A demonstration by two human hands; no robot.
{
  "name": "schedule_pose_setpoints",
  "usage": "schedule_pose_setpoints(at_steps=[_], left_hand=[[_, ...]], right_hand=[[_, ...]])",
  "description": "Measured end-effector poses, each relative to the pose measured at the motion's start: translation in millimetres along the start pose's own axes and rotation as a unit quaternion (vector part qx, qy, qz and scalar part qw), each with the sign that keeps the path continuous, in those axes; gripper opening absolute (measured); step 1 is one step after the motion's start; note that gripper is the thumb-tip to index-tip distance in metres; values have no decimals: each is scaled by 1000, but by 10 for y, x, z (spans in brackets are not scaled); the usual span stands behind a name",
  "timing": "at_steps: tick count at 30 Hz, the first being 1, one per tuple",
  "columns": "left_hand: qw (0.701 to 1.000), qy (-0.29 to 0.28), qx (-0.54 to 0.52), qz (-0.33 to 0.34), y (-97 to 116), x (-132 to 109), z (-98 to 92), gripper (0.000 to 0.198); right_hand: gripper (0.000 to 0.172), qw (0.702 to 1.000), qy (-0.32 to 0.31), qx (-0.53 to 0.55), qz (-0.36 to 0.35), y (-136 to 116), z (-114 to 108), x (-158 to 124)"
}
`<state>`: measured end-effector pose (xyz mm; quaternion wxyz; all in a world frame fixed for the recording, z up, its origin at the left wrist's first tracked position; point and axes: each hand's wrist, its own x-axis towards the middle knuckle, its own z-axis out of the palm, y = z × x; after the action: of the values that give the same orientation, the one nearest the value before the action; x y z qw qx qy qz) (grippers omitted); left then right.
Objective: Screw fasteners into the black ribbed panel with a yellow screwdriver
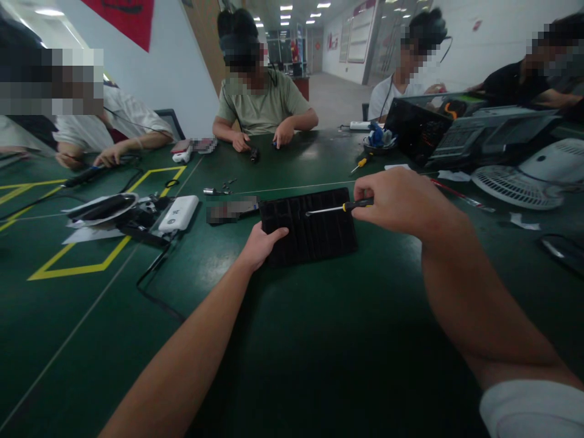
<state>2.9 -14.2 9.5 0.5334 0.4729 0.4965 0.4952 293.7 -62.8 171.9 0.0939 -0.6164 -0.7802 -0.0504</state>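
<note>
A flat black panel with ridges [328, 234] is tilted up above the green table. My left hand [264, 244] grips its left edge, thumb on the front face. In my right hand [392, 201] is a screwdriver [335, 208] with a black and yellow handle, its thin metal shaft pointing left across the panel's face. Whether the tip touches the panel I cannot tell. Just left of the panel lies a partly blurred flat item [232, 210], with a small silver cylinder [210, 191] and small metal parts behind it.
A white power bank [179, 214], cables and a round device [104, 208] lie at left. Behind right are a yellow screwdriver [359, 166], a computer case [474, 137] and a white fan [520, 182]. Several people sit around the green table [319, 340].
</note>
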Motion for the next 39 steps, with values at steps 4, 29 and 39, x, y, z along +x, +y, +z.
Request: schedule_pose_setpoints(at_steps=[4,29,39], left_hand=[[1000,0,-1,0,9,-10,1,46],[1000,-1,0,8,-12,2,-7,47],[1000,-2,-1,1,0,-7,-2,48]], right_hand=[[12,1000,-4,4,4,0,-7,-6],[13,1000,18,8,-5,-22,-6,-19],[21,1000,8,0,-8,-20,-10,-18]])
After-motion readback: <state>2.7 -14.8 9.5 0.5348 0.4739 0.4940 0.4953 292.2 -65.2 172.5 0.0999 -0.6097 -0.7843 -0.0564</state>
